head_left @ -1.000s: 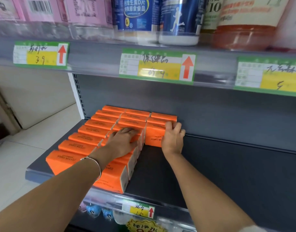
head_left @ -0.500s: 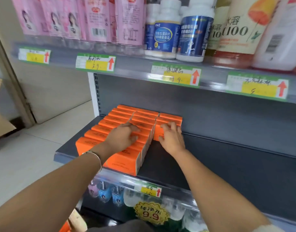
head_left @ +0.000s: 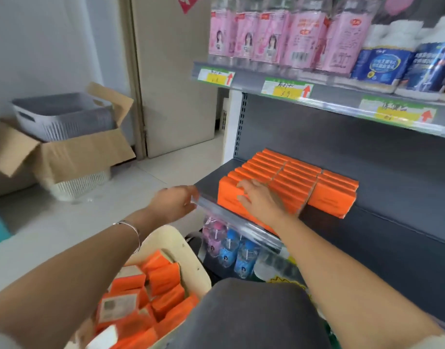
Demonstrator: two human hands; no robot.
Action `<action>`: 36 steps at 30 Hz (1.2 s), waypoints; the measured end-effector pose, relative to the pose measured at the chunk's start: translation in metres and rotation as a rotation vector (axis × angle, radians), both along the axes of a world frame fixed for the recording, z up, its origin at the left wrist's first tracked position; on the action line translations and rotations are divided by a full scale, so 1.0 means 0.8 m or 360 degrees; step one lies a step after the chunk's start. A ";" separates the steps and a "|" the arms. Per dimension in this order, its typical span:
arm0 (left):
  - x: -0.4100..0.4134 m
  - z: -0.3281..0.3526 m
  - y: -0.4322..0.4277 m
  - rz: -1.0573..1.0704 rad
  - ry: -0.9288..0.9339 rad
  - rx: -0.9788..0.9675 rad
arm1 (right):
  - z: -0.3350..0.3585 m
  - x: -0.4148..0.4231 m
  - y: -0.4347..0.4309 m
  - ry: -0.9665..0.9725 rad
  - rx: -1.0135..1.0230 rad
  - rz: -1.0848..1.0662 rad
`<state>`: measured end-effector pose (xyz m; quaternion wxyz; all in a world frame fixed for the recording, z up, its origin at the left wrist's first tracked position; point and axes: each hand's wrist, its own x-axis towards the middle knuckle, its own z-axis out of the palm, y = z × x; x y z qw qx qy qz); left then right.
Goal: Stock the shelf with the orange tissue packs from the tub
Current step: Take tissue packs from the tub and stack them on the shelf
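Orange tissue packs (head_left: 287,183) stand on edge in three rows on the dark shelf (head_left: 392,222), at its left end. Each pack's long axis runs left to right along the shelf, broad faces toward the near and far sides, and the rows run from the near lip back toward the rear wall. The rightmost row is shorter and stops short of the lip.

Fingers of the right hand (head_left: 260,197) lie spread and flat over the top edges and front face of the nearest packs in the left and middle rows, pressing on them without closing round any. The left hand (head_left: 174,201) hangs in the air just left of the shelf's near left corner, fingers loosely apart and holding nothing, with a thin bracelet (head_left: 130,231) on the wrist.

More orange packs (head_left: 150,293) lie jumbled at mixed angles in the cream tub (head_left: 188,258) at near left, below the left forearm.
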<state>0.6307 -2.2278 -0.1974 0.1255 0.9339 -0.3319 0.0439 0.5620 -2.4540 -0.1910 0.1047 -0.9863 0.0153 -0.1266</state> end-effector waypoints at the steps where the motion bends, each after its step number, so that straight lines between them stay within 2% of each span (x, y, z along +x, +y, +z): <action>1: 0.000 -0.008 0.021 0.0054 0.0029 0.0027 | -0.005 0.005 0.017 0.0027 -0.0019 0.0052; 10: -0.013 -0.094 0.151 0.0419 0.0396 0.0067 | -0.088 0.046 0.142 0.0454 -0.0069 0.0439; 17: -0.058 -0.180 0.198 0.0420 0.0985 0.0425 | -0.152 0.046 0.201 0.0942 -0.0114 0.0602; 23: -0.092 -0.214 0.188 0.0453 0.1221 0.0440 | -0.187 0.020 0.232 0.0876 -0.0078 0.0593; 28: -0.124 -0.253 0.177 0.0477 0.1047 0.0739 | -0.201 0.000 0.235 0.0890 -0.0046 0.0588; 36: -0.111 -0.260 0.176 0.0670 0.0948 0.0870 | -0.209 -0.008 0.239 0.1030 -0.0024 0.0657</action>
